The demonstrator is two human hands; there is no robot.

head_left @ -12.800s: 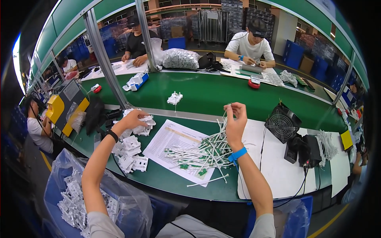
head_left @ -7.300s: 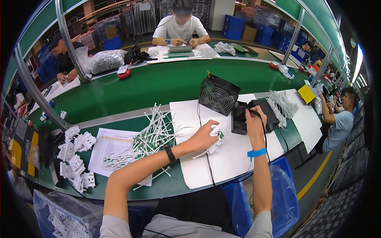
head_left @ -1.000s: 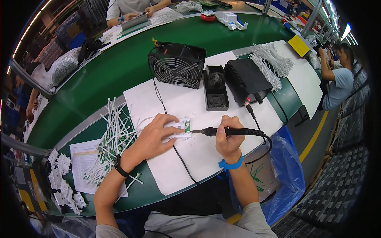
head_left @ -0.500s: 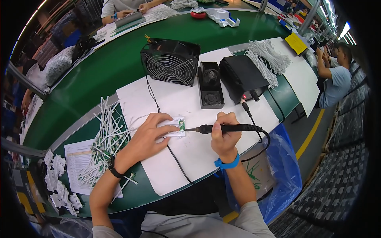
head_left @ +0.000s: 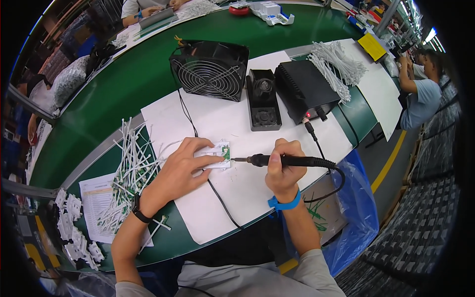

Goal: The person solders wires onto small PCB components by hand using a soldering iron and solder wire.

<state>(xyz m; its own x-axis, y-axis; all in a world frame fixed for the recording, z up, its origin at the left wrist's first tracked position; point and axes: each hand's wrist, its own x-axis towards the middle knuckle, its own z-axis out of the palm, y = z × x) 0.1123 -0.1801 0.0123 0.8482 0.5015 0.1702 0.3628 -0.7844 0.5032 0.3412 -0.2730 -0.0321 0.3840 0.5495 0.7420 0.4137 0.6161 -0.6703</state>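
My right hand (head_left: 286, 168) is wrapped round the black handle of a soldering iron (head_left: 314, 162). The iron's metal tip points left and ends at or just beside the right edge of a small green circuit board (head_left: 226, 153). That board sits at the end of a white plastic piece (head_left: 225, 165) on the white sheet. With fingers over the top and thumb along the near side, my left hand (head_left: 183, 166) grips the white piece and partly covers it. A white cable runs out from behind this hand toward the pile at left.
A fan (head_left: 210, 72), a black soldering stand (head_left: 263, 101) and a black power unit (head_left: 307, 91) stand behind. White cables with green boards (head_left: 131, 178) lie left, beside white plastic parts (head_left: 74, 227). A blue-lined bin (head_left: 356, 213) is at right. Other people work nearby.
The iron and my right hand have shifted slightly right, with the tip a little away from the board. My left hand stays on the white piece. The view has tilted slightly.
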